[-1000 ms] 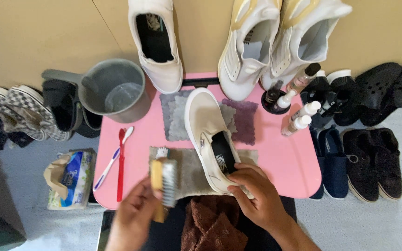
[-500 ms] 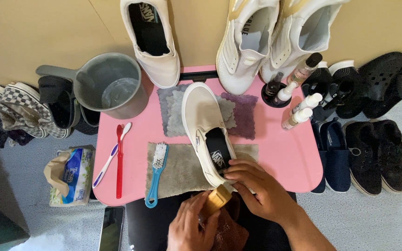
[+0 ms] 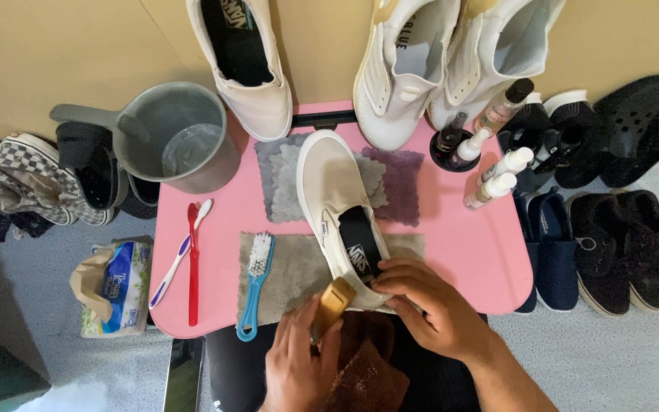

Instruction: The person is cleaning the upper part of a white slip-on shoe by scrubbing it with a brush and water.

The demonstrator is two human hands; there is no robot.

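1. Pink table (image 3: 467,252) fills the frame's centre.
2. Cream slip-on shoe (image 3: 341,214) lies at centre on grey cloths (image 3: 291,267).
3. Right hand (image 3: 429,301), lower centre, fingers grasping the shoe's heel.
4. Left hand (image 3: 295,362), bottom centre, fingers clenched around a wooden brush (image 3: 333,301) touching the heel.
5. Blue brush (image 3: 253,286) lies released, lower left.

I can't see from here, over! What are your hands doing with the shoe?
Left hand grips wooden brush at the heel. Right hand steadies cream slip-on shoe. Blue brush lies alongside, apart.
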